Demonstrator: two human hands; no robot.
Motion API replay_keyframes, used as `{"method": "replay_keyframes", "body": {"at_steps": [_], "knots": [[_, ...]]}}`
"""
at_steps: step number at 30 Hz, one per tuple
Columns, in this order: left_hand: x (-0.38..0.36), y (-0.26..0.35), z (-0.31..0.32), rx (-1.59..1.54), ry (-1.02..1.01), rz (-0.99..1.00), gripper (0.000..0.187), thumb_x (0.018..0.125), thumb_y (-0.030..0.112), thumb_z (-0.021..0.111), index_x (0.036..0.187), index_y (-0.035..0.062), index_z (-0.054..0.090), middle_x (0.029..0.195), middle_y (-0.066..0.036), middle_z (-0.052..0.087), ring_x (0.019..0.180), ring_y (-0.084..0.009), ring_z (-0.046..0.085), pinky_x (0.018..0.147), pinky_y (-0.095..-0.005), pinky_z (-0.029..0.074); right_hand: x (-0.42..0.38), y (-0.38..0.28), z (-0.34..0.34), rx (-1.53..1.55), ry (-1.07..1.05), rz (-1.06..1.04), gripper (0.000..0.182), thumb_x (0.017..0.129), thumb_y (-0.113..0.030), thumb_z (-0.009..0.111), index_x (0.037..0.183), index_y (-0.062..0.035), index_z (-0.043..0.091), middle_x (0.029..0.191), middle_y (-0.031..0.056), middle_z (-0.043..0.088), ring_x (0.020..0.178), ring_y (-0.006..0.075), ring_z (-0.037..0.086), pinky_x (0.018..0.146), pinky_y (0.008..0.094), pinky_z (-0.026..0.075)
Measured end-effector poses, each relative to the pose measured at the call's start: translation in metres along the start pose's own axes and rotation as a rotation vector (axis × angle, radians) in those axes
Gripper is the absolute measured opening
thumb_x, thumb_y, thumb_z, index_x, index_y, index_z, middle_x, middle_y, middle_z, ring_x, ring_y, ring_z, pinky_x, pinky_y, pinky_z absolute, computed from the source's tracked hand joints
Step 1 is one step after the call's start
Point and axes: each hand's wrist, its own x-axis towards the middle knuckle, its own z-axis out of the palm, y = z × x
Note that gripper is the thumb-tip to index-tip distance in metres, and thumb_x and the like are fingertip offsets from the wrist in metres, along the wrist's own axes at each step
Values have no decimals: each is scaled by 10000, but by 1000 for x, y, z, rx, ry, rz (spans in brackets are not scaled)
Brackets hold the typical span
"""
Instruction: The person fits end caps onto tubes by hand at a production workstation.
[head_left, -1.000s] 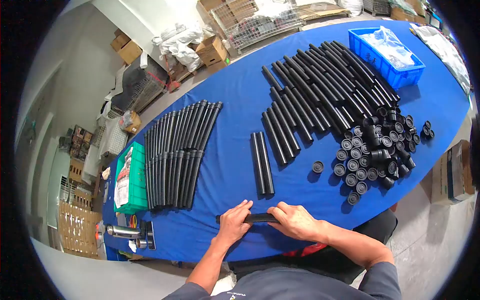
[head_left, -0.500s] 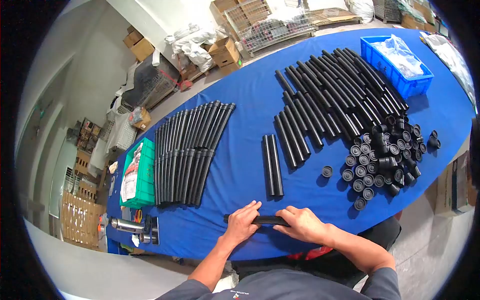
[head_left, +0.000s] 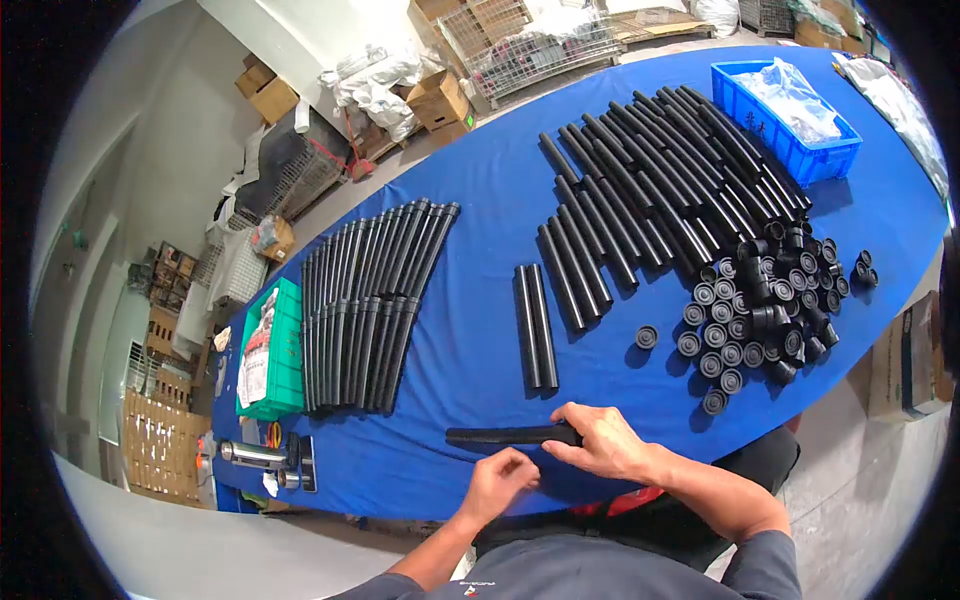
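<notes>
A black tube [head_left: 500, 436] lies nearly level near the table's front edge, its right end in my right hand [head_left: 602, 443], whose fingers wrap round it. Just below the tube is my left hand [head_left: 500, 483], apart from it, with curled fingers; whether they hold anything is hidden. Beyond the hands, two loose black tubes [head_left: 536, 328] lie side by side. Many more black tubes [head_left: 650, 180] are spread in rows at the upper right, with a heap of round black caps [head_left: 740, 320] below them. One cap [head_left: 647, 337] sits apart.
Capped tubes [head_left: 370, 300] stand in two rows on the left of the blue cloth [head_left: 460, 350]. Beside them is a green crate [head_left: 285, 350]. A blue crate [head_left: 790, 130] with plastic bags is at the upper right. A metal flask [head_left: 252, 455] lies at the lower left.
My left hand has let go of the tube and moved down, below it. My right hand still grips the right end. The view has shifted slightly.
</notes>
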Motion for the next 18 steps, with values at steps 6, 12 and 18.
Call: {"method": "replay_keyframes", "body": {"at_steps": [6,12,18], "knots": [[25,-11,-6,-1274,1,-249,363,1017,297,636,1231,5,602,1209,-214,689,1156,-337,680,931,-458,600,0,-2,1,-32,-50,-165,348,888,-202,734,1118,0,569,954,235,666,862,417,674,740,504,543],[46,-33,-23,-1060,-134,22,337,960,166,709,1245,30,591,1287,-190,654,1228,-334,632,1023,-498,558,-2,-5,3,138,-104,143,338,921,-240,721,1130,6,622,926,218,679,851,388,684,742,466,539],[47,-23,-17,-1169,-121,41,357,946,143,723,1269,61,596,1376,-210,603,1348,-371,535,1095,-515,503,5,11,9,83,85,-27,355,924,-299,754,1069,17,684,783,150,688,684,215,689,624,384,534]]}}
